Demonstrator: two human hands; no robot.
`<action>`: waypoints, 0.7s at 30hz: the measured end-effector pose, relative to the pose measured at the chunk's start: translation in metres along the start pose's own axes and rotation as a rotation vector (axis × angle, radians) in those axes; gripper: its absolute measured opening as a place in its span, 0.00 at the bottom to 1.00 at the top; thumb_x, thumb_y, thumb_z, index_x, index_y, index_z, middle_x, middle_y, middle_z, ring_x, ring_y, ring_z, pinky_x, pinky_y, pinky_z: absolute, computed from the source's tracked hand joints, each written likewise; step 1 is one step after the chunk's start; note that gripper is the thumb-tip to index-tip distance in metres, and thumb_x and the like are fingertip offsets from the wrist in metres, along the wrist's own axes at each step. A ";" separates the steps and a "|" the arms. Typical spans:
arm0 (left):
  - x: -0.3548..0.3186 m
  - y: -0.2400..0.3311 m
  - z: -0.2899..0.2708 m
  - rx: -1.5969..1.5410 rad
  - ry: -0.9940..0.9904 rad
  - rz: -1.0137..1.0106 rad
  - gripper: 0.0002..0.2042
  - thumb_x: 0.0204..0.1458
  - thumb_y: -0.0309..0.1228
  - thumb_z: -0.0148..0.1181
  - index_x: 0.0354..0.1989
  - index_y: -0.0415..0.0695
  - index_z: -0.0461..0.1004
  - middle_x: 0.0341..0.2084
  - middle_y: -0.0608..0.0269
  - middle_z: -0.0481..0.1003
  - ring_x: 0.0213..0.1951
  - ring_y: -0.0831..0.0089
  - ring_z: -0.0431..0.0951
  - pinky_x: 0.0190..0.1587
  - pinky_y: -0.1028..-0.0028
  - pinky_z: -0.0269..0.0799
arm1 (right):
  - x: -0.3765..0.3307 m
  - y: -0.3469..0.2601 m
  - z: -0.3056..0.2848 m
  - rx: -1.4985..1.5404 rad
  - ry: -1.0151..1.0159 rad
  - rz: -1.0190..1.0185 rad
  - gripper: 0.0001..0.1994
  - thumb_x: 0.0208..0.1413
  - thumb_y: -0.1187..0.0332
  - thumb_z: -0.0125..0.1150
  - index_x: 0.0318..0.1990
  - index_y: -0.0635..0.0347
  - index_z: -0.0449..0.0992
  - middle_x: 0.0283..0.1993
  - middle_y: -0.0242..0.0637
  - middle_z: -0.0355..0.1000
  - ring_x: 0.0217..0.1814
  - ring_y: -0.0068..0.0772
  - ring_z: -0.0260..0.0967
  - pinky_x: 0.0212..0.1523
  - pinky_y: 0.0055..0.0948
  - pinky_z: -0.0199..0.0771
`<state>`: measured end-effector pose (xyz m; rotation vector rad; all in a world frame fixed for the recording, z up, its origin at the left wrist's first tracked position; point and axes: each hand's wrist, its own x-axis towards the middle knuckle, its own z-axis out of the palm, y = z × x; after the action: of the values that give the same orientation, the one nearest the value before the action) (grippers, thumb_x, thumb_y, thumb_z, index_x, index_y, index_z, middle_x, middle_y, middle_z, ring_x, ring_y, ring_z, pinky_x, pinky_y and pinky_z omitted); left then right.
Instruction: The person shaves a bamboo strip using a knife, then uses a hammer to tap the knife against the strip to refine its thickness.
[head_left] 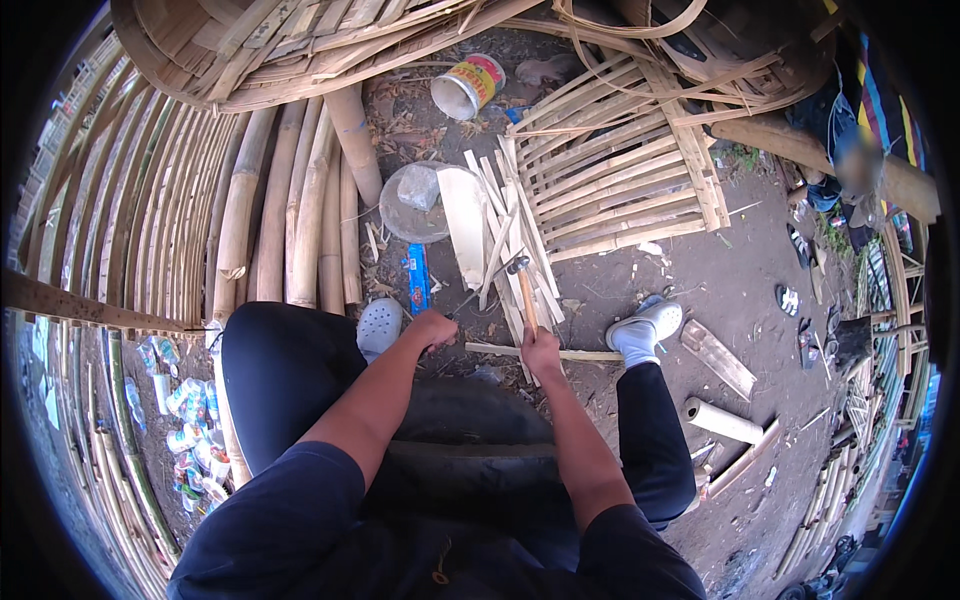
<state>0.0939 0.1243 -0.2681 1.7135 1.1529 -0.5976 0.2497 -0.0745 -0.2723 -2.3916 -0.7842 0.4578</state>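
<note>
My right hand [541, 352] is wrapped round the wooden handle of a hammer [527, 297]. The hammer's dark metal head points away from me, over a pile of pale split-bamboo strips [547, 285]. My left hand [434, 329] is closed, its fingers curled in; whatever they hold, if anything, is too small or hidden to name. Crossing the ground by my right hand is a thin bamboo strip [590, 355]. A broad pale board [462, 225] lies beside the pile, against a grey round slab [414, 205] with a stone block [418, 187] on it.
A slatted bamboo panel [610, 185] lies far right of the pile. Thick bamboo poles [300, 210] stand at left, near a blue packet [418, 275]. A white bucket [465, 88] is tipped over ahead. Bamboo offcuts [722, 420] and sandals [788, 300] lie to the right.
</note>
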 end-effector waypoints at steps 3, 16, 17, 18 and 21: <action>0.001 -0.006 0.011 0.068 0.000 0.023 0.14 0.44 0.36 0.54 0.17 0.37 0.75 0.13 0.52 0.74 0.19 0.63 0.77 0.27 0.65 0.71 | 0.005 -0.008 -0.019 0.005 -0.033 -0.025 0.24 0.61 0.53 0.49 0.26 0.70 0.72 0.26 0.62 0.71 0.33 0.65 0.71 0.36 0.52 0.70; 0.025 -0.011 0.026 0.054 -0.018 0.018 0.17 0.44 0.36 0.49 0.12 0.35 0.72 0.11 0.51 0.73 0.18 0.62 0.77 0.28 0.65 0.73 | 0.017 -0.113 -0.184 0.187 0.400 -0.399 0.18 0.62 0.61 0.54 0.26 0.66 0.67 0.15 0.42 0.62 0.14 0.37 0.61 0.18 0.35 0.62; 0.026 -0.010 0.027 0.057 -0.019 0.031 0.17 0.44 0.36 0.49 0.12 0.35 0.72 0.10 0.51 0.73 0.17 0.62 0.77 0.28 0.65 0.73 | 0.017 -0.120 -0.203 0.325 0.479 -0.417 0.16 0.62 0.61 0.54 0.26 0.65 0.66 0.13 0.36 0.60 0.13 0.29 0.58 0.16 0.31 0.58; 0.026 -0.010 0.026 0.071 -0.025 0.035 0.17 0.44 0.36 0.49 0.12 0.35 0.72 0.11 0.51 0.73 0.18 0.62 0.77 0.28 0.64 0.73 | 0.018 -0.127 -0.214 0.538 0.536 -0.489 0.17 0.63 0.59 0.52 0.27 0.63 0.63 0.14 0.30 0.59 0.14 0.21 0.56 0.15 0.28 0.55; 0.023 -0.013 0.025 0.067 -0.023 0.036 0.17 0.44 0.36 0.49 0.12 0.36 0.73 0.11 0.50 0.73 0.18 0.62 0.77 0.29 0.65 0.73 | 0.010 -0.146 -0.229 0.992 0.537 -0.639 0.20 0.63 0.52 0.50 0.27 0.59 0.59 0.15 0.29 0.54 0.14 0.20 0.50 0.13 0.23 0.52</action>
<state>0.0948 0.1132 -0.3030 1.7761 1.0949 -0.6387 0.3038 -0.0659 -0.0062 -1.1648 -0.7587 -0.0805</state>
